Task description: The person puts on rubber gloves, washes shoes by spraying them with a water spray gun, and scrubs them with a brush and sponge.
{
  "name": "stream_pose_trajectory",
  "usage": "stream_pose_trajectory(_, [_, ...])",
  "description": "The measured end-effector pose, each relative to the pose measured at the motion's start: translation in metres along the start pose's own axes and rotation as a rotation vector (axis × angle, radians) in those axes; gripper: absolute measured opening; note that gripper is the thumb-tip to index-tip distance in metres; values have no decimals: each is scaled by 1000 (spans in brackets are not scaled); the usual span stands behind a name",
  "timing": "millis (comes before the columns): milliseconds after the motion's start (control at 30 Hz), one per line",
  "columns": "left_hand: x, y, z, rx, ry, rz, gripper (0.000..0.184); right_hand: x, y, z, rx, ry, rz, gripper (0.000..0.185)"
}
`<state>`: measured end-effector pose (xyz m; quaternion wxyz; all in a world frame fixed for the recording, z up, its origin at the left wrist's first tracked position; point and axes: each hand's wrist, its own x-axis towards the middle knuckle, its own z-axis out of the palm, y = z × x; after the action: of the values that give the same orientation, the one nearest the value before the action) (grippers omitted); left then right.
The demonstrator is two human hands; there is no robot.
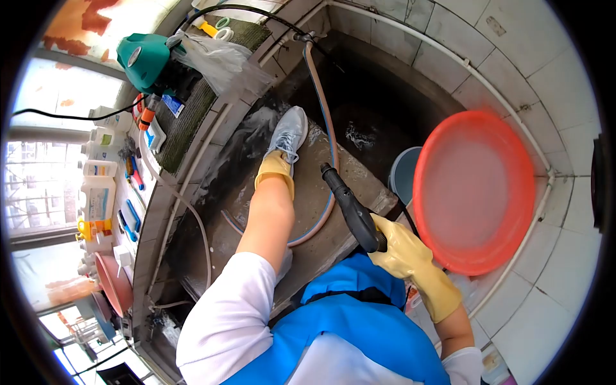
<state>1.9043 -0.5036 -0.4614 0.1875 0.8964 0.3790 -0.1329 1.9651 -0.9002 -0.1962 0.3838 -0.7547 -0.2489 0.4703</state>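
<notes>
"While L hand (274, 168)'s at grey sneaker (289, 130) over slab (362, 187), fingers?"
"Hidden, can't tell spread. R hand (401, 249)'s curled tight round spray gun (353, 215); weak L grip, jet could knock sneaker off."

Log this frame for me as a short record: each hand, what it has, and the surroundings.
left hand: yellow-gloved, at the opening of a light grey shoe; fingers hidden
right hand: yellow-gloved, grip closed on a black spray gun
spray gun direction: angled toward the shoe, not touching it
under shoe: stone slab
hose: striped, curving across the slab
right side: red basin, beside a grey bucket
</notes>
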Motion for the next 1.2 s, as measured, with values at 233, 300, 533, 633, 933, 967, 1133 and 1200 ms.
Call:
stream_pose_trajectory(233, [-58,16,-18,-214,295,-157,41,6,-8,-1,-54,2,42,65])
stream_pose_trajectory(300, [-50,-1,10,-221,410,-154,39,8,-5,3,-47,29,3,59])
stream_pose_trajectory(533, [7,-18,23,-1752,186,-611,14,12,-8,5,-132,-24,41,50])
stream_pose_trajectory(633, [1,0,5,-2063,179,-798,10,10,-15,4,-123,-28,63,51])
stream_pose_trajectory(933, [12,33,-18,-2148,148,-873,29,13,-2,17,-84,6,-5,48])
stream_pose_trajectory(967, [15,34,-15,-2161,118,-809,32,12,-4,16,-83,-56,26,44])
stream_pose_trajectory(1133, [-1,34,7,-1987,91,-439,47,12,5,24,-120,-52,8,47])
stream_pose_trajectory(1200, [-21,35,5,-1786,102,-437,51,11,8,29,-146,-50,4,48])
